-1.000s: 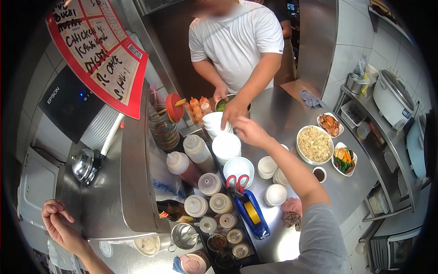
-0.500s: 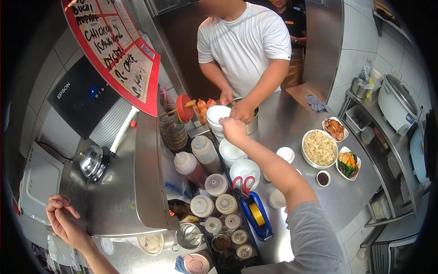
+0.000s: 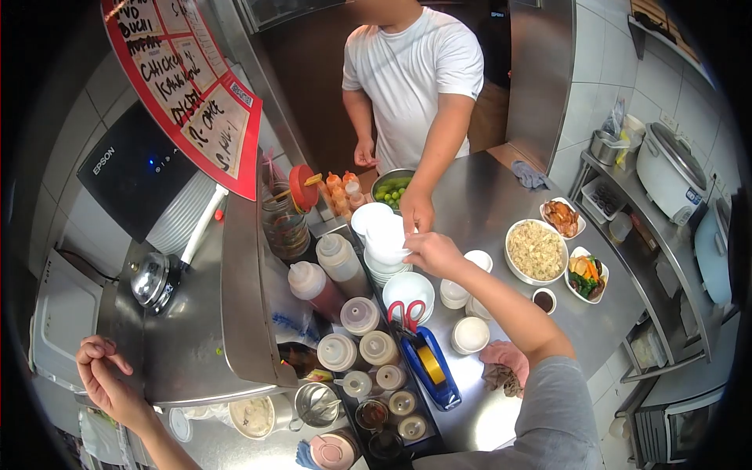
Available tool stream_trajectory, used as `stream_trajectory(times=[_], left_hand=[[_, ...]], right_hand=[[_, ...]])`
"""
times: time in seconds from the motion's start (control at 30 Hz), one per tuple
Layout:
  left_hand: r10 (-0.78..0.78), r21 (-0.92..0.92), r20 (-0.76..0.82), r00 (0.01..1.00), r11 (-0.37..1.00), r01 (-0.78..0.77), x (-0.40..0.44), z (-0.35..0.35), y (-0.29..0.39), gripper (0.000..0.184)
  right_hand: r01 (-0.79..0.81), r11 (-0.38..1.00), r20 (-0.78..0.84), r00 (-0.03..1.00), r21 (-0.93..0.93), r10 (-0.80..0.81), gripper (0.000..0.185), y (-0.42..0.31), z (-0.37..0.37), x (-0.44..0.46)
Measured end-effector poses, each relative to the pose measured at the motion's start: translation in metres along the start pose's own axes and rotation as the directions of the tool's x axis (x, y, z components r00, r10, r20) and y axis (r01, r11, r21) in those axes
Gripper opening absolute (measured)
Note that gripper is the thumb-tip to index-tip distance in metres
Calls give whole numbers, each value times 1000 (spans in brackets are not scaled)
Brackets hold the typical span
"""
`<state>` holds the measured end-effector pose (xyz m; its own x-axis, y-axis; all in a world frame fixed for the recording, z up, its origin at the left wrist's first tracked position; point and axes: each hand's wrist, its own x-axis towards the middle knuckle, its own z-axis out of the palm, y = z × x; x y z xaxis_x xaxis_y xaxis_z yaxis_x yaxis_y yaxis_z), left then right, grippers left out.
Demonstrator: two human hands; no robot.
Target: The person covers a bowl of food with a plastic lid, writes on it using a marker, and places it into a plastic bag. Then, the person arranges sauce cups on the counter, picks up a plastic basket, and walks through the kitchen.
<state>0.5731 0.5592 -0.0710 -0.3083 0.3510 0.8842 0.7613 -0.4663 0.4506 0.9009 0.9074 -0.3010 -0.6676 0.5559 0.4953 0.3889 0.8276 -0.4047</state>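
"At the stack of round white bowls (image 3: 384,271), gripping what with the right hand (image 3: 433,256)?"

"Pinching a round white bowl (image 3: 386,237) by its rim, beside a co-worker's bare hand (image 3: 417,211)."

"And with the left hand (image 3: 108,384)?"

"Hanging half-open, beside the grey steel counter (image 3: 186,356)."

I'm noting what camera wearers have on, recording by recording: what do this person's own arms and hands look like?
A grey sleeve ends near the right elbow, leaving the forearm bare to an ungloved right hand. The left hand is ungloved too, its forearm bare with no sleeve in view. No watch shows on either wrist.
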Motion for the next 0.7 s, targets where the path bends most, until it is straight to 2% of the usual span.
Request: stream_trajectory(times=[0.1,0.2,0.23,0.33,0.47,0.57,0.67,0.7], left_hand=[[1,22,6,1000,1000,-1,0,1,2,14],[-29,31,-3,1000,999,29,0,2,6,14],[-47,34,-10,999,998,48,-1,3,7,14],[-30,40,-10,999,999,31,-1,2,6,14],[4,27,8,1000,1000,-4,0,1,3,14],[8,7,19,1000,1000,-8,0,1,3,14],[0,6,13,1000,1000,-1,-1,2,4,14],[4,9,13,1000,1000,-4,-1,2,3,14]], right_hand=[[21,991,-58,998,136,-13,17,15,-2,-6],[-154,950,42,988,272,148,19,24,-16,-13],[-134,966,28,991,221,131,19,33,-17,-15],[-37,986,66,997,-162,48,18,51,-24,-21],[-120,965,137,978,-233,154,18,65,-23,-31],[-93,954,124,983,-285,132,16,96,-6,-37],[-107,952,192,967,-285,166,16,110,12,-35],[-118,943,259,944,-311,204,16,111,16,-32]])
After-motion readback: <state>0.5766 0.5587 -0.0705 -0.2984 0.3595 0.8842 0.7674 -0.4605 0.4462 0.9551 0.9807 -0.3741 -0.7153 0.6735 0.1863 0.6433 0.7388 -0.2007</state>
